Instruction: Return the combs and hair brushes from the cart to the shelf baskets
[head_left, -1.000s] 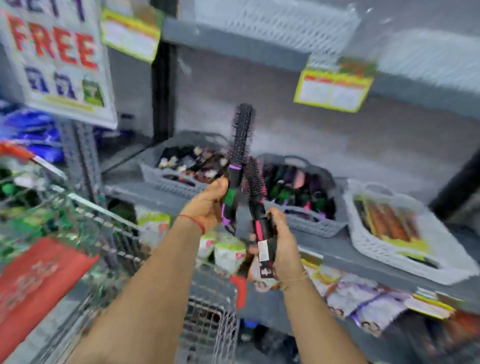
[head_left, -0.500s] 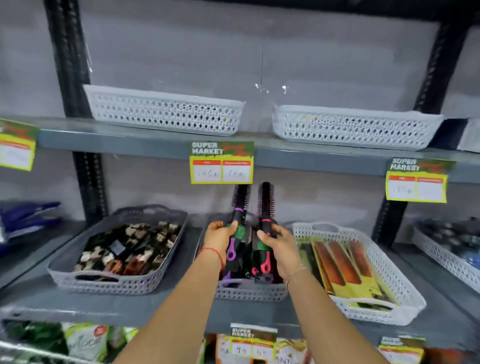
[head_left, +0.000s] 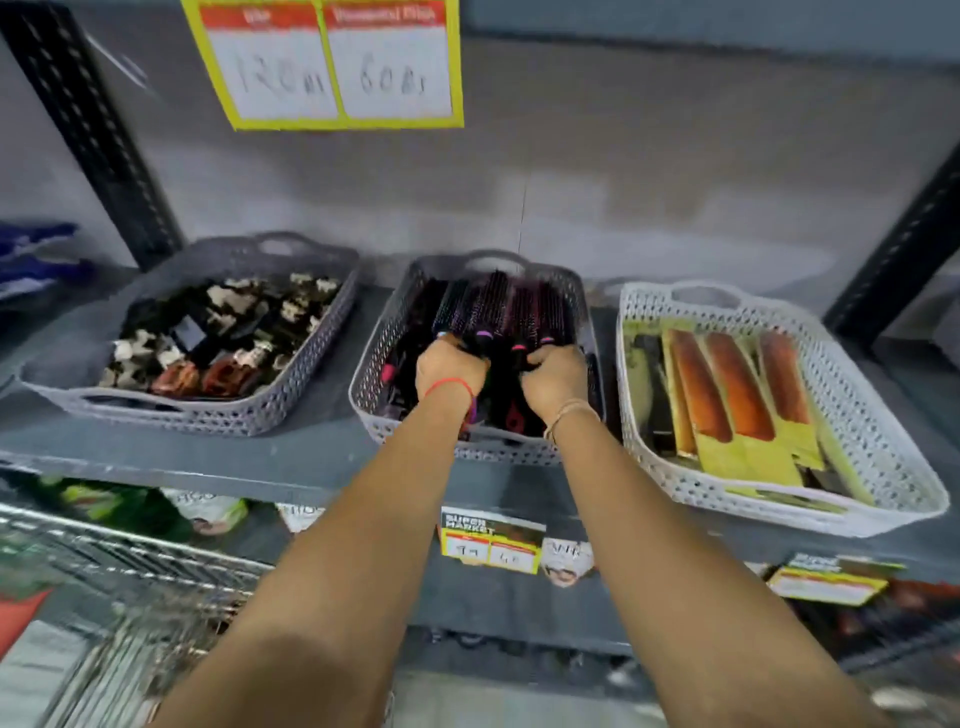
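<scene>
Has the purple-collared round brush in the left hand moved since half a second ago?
Yes. The brush went from upright above the middle basket to lying down inside it, left hand still gripping.

A grey shelf (head_left: 311, 457) carries three perforated baskets side by side: a grey basket (head_left: 228, 415) on the left, a grey middle basket (head_left: 374, 384), and a white basket (head_left: 883, 457) on the right, set apart from one another.

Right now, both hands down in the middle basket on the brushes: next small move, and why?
Probably open both hands and let go. The left hand and right hand are closed on brush handles, and the brushes already lie flat inside the middle basket among the others, so nothing is left to carry.
</scene>
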